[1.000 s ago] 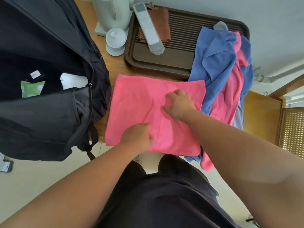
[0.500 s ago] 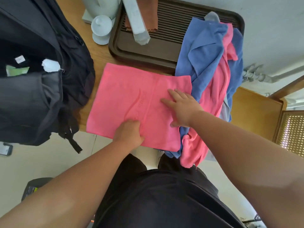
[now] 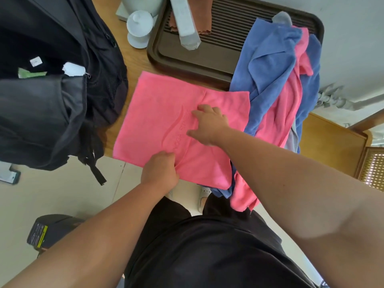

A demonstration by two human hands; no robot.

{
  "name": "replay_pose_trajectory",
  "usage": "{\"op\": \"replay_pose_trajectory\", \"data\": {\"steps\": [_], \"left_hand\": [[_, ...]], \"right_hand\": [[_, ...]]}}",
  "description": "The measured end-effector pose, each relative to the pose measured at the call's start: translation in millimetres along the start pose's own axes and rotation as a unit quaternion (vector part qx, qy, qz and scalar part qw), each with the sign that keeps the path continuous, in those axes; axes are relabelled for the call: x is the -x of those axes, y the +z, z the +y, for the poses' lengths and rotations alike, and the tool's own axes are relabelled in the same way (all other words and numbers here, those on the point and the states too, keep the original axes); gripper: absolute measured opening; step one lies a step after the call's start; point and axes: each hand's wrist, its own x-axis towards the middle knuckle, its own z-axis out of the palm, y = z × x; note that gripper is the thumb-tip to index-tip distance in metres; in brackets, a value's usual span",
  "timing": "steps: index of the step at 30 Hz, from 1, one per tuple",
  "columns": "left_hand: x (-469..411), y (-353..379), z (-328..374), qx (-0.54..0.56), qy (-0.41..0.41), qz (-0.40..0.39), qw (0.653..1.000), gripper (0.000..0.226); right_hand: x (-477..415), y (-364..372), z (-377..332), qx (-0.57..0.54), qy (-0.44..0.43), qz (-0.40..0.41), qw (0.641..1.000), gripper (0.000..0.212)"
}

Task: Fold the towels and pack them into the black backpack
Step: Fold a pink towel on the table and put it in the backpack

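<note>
Folding under way, packing not yet begun

Pinches, with the left hand (image 3: 160,170), a bunch of cloth at the near edge of the pink towel (image 3: 158,113), fingers curled into the fabric. Presses, with the right hand (image 3: 209,125), down on the towel's middle, fingers spread and fairly straight, grasping nothing.

Reads as a fold in hand, not a finished one. Lies as a broad rectangle on the wooden table (image 3: 135,57), near edge hanging past the table's front, far edge just beside the brown tray (image 3: 207,59). Shows wrinkles running between the two hands and a raised, embossed mark across the middle, too soft to read. Seems thin and limp; probably wants at least one more fold before going into the bag.

Stands just left of the towel: black backpack (image 3: 52,96), main zip undone, mouth gaping. Holds something white and something green inside; cannot tell whether either is a towel.

Leaves, on the right, a loose heap of blue and pink towels (image 3: 276,80), draped over the tray's right end and down past the table's front, touching the pink towel's right side, none of it folded.

Puts the task early on that evidence: one towel partly folded, several untouched, nothing clearly packed.
</note>
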Motion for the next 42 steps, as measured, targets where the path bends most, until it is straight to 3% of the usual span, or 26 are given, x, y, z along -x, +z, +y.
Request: {"op": "replay_pose_trajectory", "data": {"steps": [4, 7, 10, 13, 16, 20, 22, 25, 29, 34, 38, 42], "left_hand": [[0, -5, -4, 0.015, 0.004, -0.007, 1.0, 0.017], [1, -20, -6, 0.083, -0.024, -0.009, 0.996, 0.023], [1, -44, -3, 0.158, -0.02, 0.011, 0.987, 0.027], [5, -72, 9, 0.192, 0.022, 0.017, 0.981, 0.031], [6, -90, 30, 0.198, 0.07, -0.036, 0.977, 0.032], [1, -75, 62, 0.205, 0.121, -0.092, 0.967, 0.026], [-4, -57, 75, 0.184, 0.136, -0.108, 0.968, 0.031], [-9, -28, 85, 0.15, 0.127, -0.141, 0.97, 0.031], [-10, -4, 85, 0.122, 0.1, -0.171, 0.973, 0.028], [-9, -11, 85, 0.17, 0.075, -0.165, 0.969, 0.011], [-3, -31, 97, 0.269, 0.049, -0.189, 0.943, 0.011], [1, -32, 114, 0.244, 0.06, -0.217, 0.944, 0.01]], "right_hand": [[-3, 0, -5, -0.03, 0.009, 0.012, 0.999, 0.068], [-5, 2, -6, -0.119, -0.008, 0.036, 0.992, 0.06], [3, -4, -8, -0.222, -0.038, 0.102, 0.969, 0.037], [21, -20, -10, -0.283, -0.059, 0.163, 0.943, 0.027], [38, -34, -2, -0.289, -0.077, 0.244, 0.923, 0.025], [56, -40, 28, -0.256, -0.015, 0.333, 0.907, 0.023], [58, -32, 46, -0.233, -0.009, 0.306, 0.923, 0.021], [53, -12, 69, -0.201, 0.012, 0.183, 0.962, 0.017], [46, 3, 82, -0.174, 0.032, 0.093, 0.98, 0.028], [44, -9, 86, -0.181, -0.005, 0.142, 0.973, 0.022], [54, -22, 88, -0.193, -0.042, 0.22, 0.955, 0.02], [64, -20, 94, -0.183, -0.033, 0.214, 0.959, 0.023]]}}
